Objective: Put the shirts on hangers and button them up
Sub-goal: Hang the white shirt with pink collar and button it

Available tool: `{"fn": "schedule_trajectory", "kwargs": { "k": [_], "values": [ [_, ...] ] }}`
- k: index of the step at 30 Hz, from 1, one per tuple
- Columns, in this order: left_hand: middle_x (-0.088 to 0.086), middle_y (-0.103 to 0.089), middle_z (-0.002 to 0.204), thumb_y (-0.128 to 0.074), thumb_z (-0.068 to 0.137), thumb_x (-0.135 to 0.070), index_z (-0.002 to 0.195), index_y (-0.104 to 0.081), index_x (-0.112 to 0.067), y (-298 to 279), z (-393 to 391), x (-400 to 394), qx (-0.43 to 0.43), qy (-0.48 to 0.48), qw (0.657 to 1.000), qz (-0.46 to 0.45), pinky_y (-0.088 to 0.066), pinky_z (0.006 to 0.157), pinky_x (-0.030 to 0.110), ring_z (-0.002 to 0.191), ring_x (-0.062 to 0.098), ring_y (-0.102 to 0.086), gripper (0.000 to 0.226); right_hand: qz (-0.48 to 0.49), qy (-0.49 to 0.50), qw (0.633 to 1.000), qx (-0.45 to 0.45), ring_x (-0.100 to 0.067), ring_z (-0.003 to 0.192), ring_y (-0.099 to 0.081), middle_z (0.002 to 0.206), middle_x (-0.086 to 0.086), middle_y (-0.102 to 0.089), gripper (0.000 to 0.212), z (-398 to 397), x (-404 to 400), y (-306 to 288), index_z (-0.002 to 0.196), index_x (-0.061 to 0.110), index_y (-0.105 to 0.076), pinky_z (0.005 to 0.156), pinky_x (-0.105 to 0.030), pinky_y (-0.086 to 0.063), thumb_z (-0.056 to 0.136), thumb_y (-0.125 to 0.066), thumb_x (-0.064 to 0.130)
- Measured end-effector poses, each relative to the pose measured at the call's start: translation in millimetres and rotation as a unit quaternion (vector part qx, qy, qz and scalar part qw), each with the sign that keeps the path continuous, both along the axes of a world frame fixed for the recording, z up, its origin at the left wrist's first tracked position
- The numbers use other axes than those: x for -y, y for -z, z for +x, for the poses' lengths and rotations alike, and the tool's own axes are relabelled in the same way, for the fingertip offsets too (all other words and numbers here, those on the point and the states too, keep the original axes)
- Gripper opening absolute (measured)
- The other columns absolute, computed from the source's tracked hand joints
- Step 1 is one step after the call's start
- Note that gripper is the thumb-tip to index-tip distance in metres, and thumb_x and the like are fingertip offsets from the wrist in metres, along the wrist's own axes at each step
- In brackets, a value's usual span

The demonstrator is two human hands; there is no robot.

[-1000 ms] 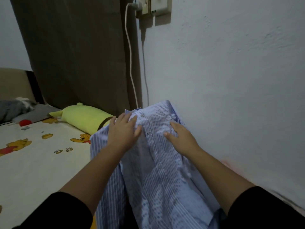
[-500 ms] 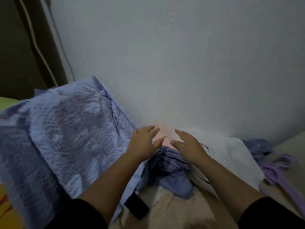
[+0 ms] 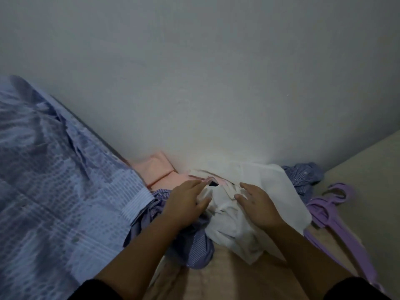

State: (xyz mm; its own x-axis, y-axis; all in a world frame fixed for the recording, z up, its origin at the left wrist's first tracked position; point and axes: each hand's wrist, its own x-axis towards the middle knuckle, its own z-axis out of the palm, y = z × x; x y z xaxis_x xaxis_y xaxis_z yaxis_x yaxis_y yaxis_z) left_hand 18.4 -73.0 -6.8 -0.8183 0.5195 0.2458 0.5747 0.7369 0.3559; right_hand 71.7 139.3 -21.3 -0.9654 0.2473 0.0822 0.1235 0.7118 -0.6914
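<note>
- While both hands reach into the pile of clothes against the wall point(image 3: 216, 83), the step in hand looks like picking the next shirt to hang.
- The left hand point(image 3: 186, 204) rests with straight, relaxed fingers across the edge of the white shirt point(image 3: 268, 187) and a crumpled dark blue striped shirt point(image 3: 194, 243); it grips nothing.
- The right hand point(image 3: 259, 206) lies spread on the white shirt, fingers apart and loosely bent, holding nothing as far as I can tell.
- A light blue striped shirt point(image 3: 54, 191) lies spread flat at the left; whether a hanger is inside it cannot be seen.
- A pink garment point(image 3: 155, 169) sits behind the pile by the wall, and a blue checked shirt point(image 3: 305, 176) lies at the far right of it.
- Purple hangers point(image 3: 333, 208) lie just beside the white shirt on the beige bedding point(image 3: 238, 278).
- The next move probably calls for closing the fingers on the white shirt, lifting it free and finding its collar, then taking one hanger.
- No container is in view; the shirts lie loose.
</note>
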Motion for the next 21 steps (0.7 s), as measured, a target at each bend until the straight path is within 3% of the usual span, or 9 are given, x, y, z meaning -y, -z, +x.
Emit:
{"fn": "schedule_trajectory", "kwargs": {
  "k": [5, 7, 9, 11, 17, 21],
  "values": [
    [0.002, -0.060, 0.130, -0.029, 0.083, -0.050, 0.128, -0.060, -0.016, 27.8, -36.2, -41.4, 0.006, 0.030, 0.999, 0.014, -0.043, 0.100, 0.036, 0.119, 0.021, -0.054, 0.064, 0.034, -0.001, 0.999, -0.016, -0.023, 0.124, -0.047, 0.132, -0.005, -0.056, 0.047, -18.1, -30.0, 24.5, 0.128, 0.015, -0.057, 0.107, -0.030, -0.031, 0.087, -0.059, 0.038],
    [0.006, -0.063, 0.127, -0.040, 0.089, -0.032, 0.122, -0.064, -0.014, 40.1, -52.0, -53.5, 0.008, 0.026, 0.999, 0.019, -0.043, 0.098, 0.034, 0.115, 0.024, -0.057, 0.045, 0.057, 0.002, 0.997, -0.043, -0.022, 0.120, -0.050, 0.126, -0.002, -0.060, 0.045, -23.6, -30.7, 30.3, 0.121, 0.018, -0.063, 0.097, -0.025, -0.031, 0.083, -0.054, 0.039],
    [0.007, -0.063, 0.125, -0.054, 0.086, -0.009, 0.113, -0.070, -0.013, 49.5, -67.3, -62.0, 0.008, 0.019, 0.999, 0.030, -0.038, 0.098, 0.028, 0.115, 0.025, -0.057, 0.032, 0.070, 0.001, 0.994, -0.089, -0.025, 0.109, -0.057, 0.115, -0.002, -0.067, 0.042, -31.7, -25.6, 32.7, 0.111, 0.018, -0.070, 0.089, -0.028, -0.036, 0.079, -0.053, 0.040],
    [0.009, -0.064, 0.125, -0.058, 0.082, -0.002, 0.103, -0.074, -0.013, 55.3, -80.5, -66.8, 0.017, 0.015, 0.999, 0.029, -0.033, 0.096, 0.023, 0.116, 0.026, -0.056, 0.028, 0.073, -0.009, 0.988, -0.132, -0.027, 0.095, -0.064, 0.103, -0.003, -0.071, 0.040, -41.1, -19.7, 36.6, 0.102, 0.017, -0.073, 0.082, -0.034, -0.046, 0.078, -0.051, 0.040],
    [0.010, -0.069, 0.115, -0.060, 0.073, -0.002, 0.080, -0.078, -0.014, 61.3, -107.5, -63.9, 0.010, 0.055, 0.998, -0.015, -0.034, 0.087, 0.019, 0.105, 0.030, -0.061, 0.023, 0.053, -0.025, 0.988, -0.141, -0.021, 0.103, -0.059, 0.108, 0.001, -0.069, 0.035, -53.3, -14.3, 36.5, 0.107, 0.018, -0.071, 0.083, -0.025, -0.037, 0.081, -0.053, 0.033],
    [0.003, -0.069, 0.117, -0.052, 0.079, -0.017, 0.101, -0.076, -0.016, 49.9, -106.0, -61.0, -0.012, 0.086, 0.995, -0.042, -0.045, 0.088, 0.034, 0.108, 0.027, -0.060, 0.033, 0.040, -0.017, 0.990, -0.134, -0.018, 0.105, -0.058, 0.110, 0.002, -0.068, 0.037, -50.1, -14.4, 31.5, 0.110, 0.018, -0.070, 0.087, -0.027, -0.040, 0.081, -0.052, 0.033]
  ]
}}
